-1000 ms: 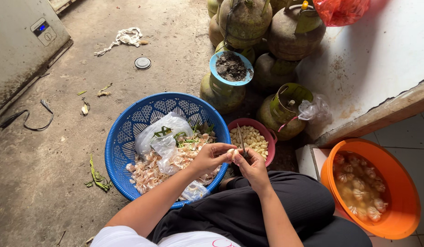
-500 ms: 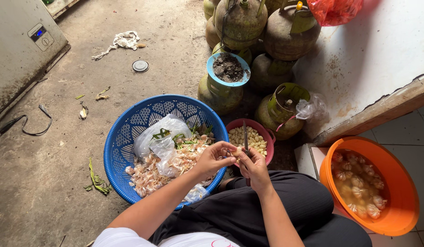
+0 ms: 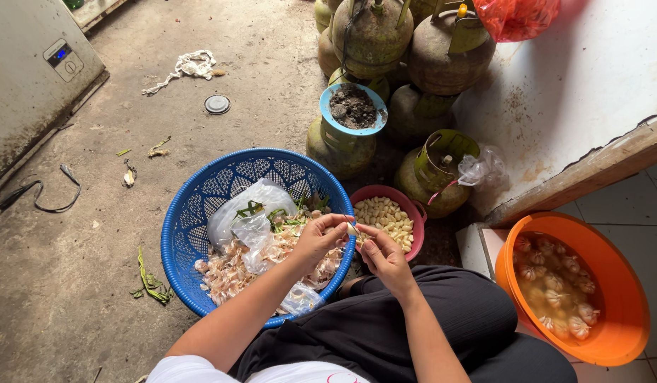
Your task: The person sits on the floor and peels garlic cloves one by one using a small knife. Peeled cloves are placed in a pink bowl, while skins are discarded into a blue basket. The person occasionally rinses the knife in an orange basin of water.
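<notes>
Fingers (image 3: 353, 225) on garlic clove (image 3: 352, 230) (knife gone now)

basket (image 3: 201, 213): left of the bowl (image 3: 413, 209), holding peels and bags
bowl: before the gas cylinders (image 3: 385, 42)
bucket (image 3: 619, 284): far right, well apart

A small grey control panel (image 3: 62, 58) with a blue-lit screen sat on the white appliance (image 3: 30, 85) at upper left. Crumpled clear plastic bags (image 3: 249, 216) lay in the blue basket (image 3: 193, 206), and a red plastic bag (image 3: 516, 15) hung at top right.
</notes>
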